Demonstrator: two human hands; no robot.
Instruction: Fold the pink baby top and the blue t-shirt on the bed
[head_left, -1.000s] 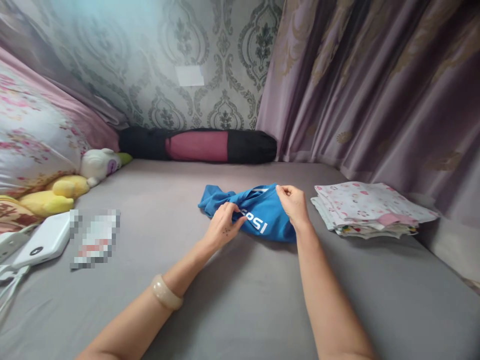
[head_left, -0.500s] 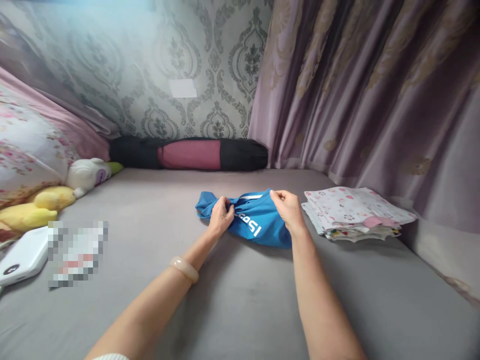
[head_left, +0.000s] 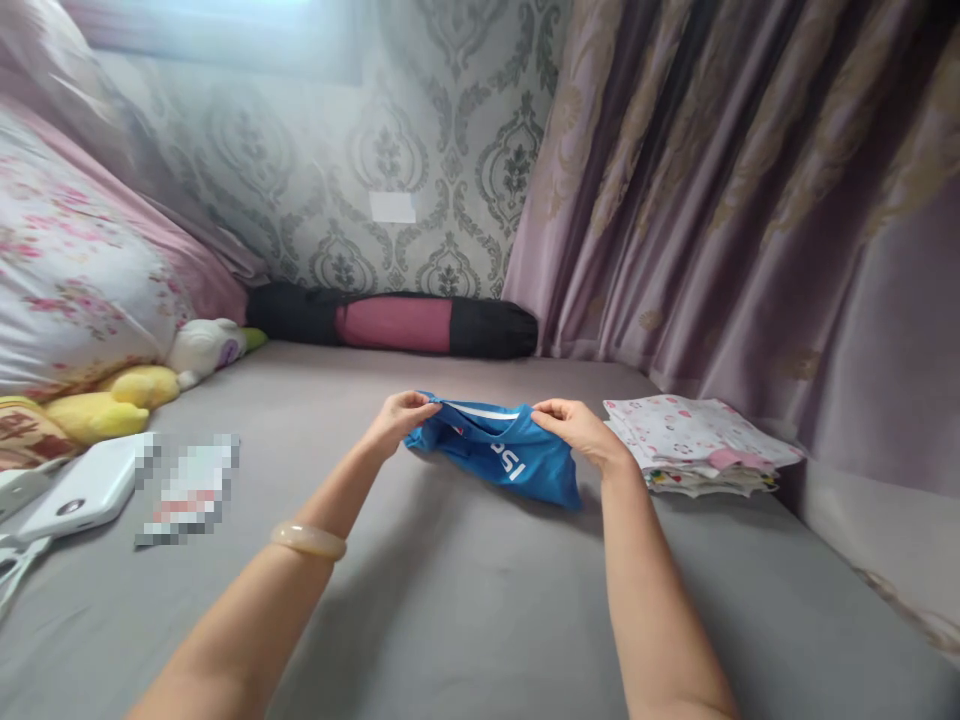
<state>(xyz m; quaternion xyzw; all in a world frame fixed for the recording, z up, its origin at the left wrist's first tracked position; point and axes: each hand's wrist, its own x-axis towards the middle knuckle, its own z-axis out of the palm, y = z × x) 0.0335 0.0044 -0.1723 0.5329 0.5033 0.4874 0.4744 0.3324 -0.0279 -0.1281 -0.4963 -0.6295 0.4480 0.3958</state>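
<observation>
A blue T-shirt [head_left: 536, 460] with white lettering hangs bunched in front of me, its lower part resting on the grey sheet. Between my hands its neckline is stretched, and a white strip runs along the inside edge. My left hand [head_left: 401, 415] pinches the cloth at the left end of that edge, thumb and fingers closed. At the right end, my right hand [head_left: 577, 425] grips the shirt in a similar pinch. Folds hide the rest of the lettering.
A stack of folded printed cloths [head_left: 701, 440] lies right of the shirt. Behind is a long black and maroon bag [head_left: 394, 322] by the wall. Plush toys [head_left: 112, 400], a white power bank [head_left: 90, 490] and a blurred-out packet [head_left: 191, 490] are at left.
My left hand has shifted left and up from the shirt's middle to the neckline's left end. The neckline is now spread between both hands. The camera view has shifted slightly.
</observation>
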